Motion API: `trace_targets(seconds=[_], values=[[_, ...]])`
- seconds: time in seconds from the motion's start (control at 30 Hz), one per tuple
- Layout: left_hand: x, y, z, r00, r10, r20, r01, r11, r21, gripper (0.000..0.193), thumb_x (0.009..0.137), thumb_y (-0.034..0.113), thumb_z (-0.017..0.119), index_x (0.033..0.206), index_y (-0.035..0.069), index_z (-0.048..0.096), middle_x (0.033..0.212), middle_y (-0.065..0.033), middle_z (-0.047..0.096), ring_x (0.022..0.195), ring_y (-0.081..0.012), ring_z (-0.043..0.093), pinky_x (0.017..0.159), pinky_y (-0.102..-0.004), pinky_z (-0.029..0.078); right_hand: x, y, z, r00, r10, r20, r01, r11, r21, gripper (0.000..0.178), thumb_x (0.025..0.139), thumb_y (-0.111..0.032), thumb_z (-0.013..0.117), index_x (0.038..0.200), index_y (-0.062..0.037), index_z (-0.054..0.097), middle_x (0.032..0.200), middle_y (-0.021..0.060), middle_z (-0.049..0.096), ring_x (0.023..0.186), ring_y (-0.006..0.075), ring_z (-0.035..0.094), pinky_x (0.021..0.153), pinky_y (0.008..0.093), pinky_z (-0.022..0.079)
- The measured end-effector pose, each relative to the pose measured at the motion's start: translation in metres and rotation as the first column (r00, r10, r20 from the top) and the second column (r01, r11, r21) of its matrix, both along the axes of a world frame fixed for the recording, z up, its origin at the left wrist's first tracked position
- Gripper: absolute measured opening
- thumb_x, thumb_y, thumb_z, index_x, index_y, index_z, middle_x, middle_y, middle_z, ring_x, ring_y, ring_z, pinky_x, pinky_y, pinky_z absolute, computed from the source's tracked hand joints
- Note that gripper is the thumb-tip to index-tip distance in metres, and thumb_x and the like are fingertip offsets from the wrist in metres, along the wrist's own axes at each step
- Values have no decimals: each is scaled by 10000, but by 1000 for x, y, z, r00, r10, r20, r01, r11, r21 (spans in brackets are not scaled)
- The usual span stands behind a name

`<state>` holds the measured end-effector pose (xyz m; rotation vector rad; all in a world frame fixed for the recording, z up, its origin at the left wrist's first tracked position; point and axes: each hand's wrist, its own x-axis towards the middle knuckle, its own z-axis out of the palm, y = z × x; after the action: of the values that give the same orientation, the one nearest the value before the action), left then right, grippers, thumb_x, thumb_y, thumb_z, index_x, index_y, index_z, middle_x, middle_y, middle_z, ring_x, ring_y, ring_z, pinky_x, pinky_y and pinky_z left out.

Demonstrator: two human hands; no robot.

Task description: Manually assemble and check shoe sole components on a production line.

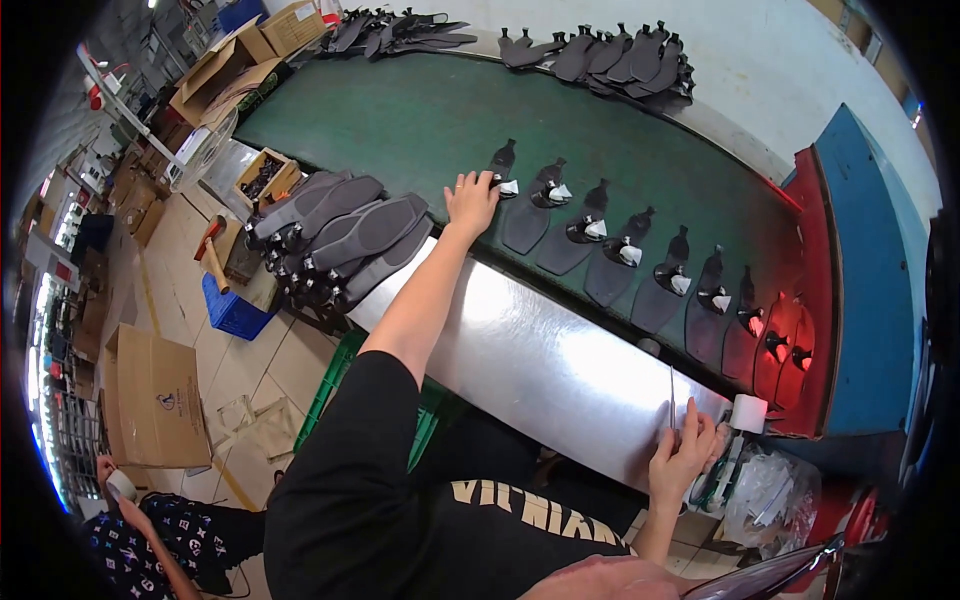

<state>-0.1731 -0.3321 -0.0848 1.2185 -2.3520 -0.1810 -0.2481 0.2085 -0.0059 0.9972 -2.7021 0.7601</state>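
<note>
A: What is the left hand (470,200) doing?

B: It reaches far out over the green belt (400,120), fingers spread and resting on the leftmost black piece (500,165) in the near row. It touches the piece rather than gripping it.

A: What does that piece look like?

B: Flat, dark and long, shaped rather like a shoe sole, narrow at the far end and wider toward the person. A small black part with a white tab (509,186) sits on it near the hand.

A: How many lie in that row?

B: I count about nine, running from the hand to the right, into the red glow (790,330) at the mouth of the blue box (870,280). The last ones there are hard to tell apart.

A: And the right hand (685,450)?

B: It is at the near edge of the shiny metal panel (540,360), well apart from the left. Its fingers are closed on a thin metal tool (671,400) that stands upright. A white roll (748,412) sits just beside it.

A: Anything else of the same kind?

B: A stack of grey pieces (340,235) lies at the left end of the panel, and two heaps of black pieces (600,55) lie along the far side of the belt. I cannot count those. Several cardboard boxes (155,395) stand on the floor to the left.
</note>
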Motion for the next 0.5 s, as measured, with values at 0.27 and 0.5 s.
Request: trace_targets(seconds=[0.27, 0.5], values=[[44, 40, 72, 707, -198, -679, 271, 963, 1, 215, 823, 98, 718, 1015, 47, 636, 948, -60, 632, 843, -181, 642, 761, -324, 519, 21, -24, 27, 986, 168, 3, -156, 921, -358, 349, 837, 42, 581, 1182, 9, 624, 1144, 174, 581, 1060, 315, 552, 918, 376, 438], [97, 275, 148, 688, 57, -724, 724, 15, 689, 244, 794, 14, 754, 1027, 26, 683, 991, -13, 683, 886, -97, 620, 813, -258, 504, 39, -63, 20, 16, 948, 319, 310, 299, -903, 473, 850, -200, 720, 1204, -4, 474, 1373, 201, 510, 1338, 296, 430, 1100, 433, 344]])
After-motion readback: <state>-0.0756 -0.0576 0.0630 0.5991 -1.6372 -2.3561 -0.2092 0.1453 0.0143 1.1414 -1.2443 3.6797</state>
